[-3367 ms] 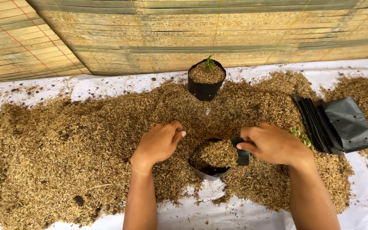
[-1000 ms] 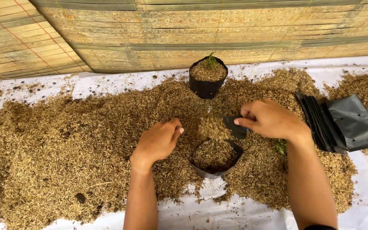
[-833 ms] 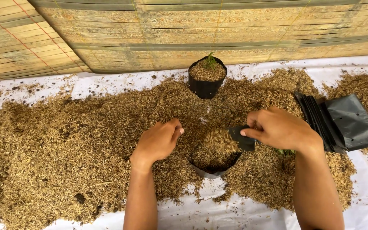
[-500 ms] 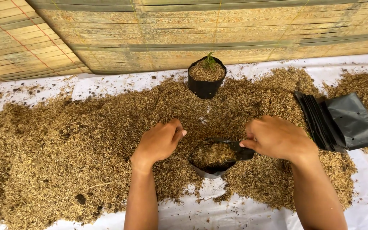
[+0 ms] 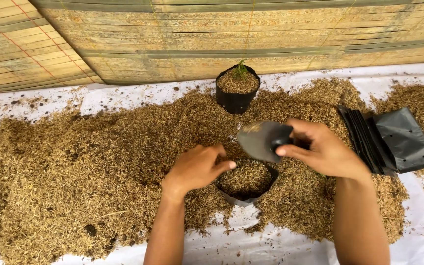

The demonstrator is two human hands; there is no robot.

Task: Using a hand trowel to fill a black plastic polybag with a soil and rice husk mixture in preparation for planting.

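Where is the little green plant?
In the head view, the little green plant stands in the filled black pot at the back, near the woven wall, beyond both hands.

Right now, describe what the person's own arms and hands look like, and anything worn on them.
Both forearms are bare to the bottom edge of the head view: no sleeves show. The left hand and the right hand wear no gloves, and no rings, watch or bracelets can be seen. Fingernails are short and unpainted where they show.

A woven bamboo wall (image 5: 222, 39) runs behind; white plastic sheeting (image 5: 280, 248) covers the ground, in even daylight.
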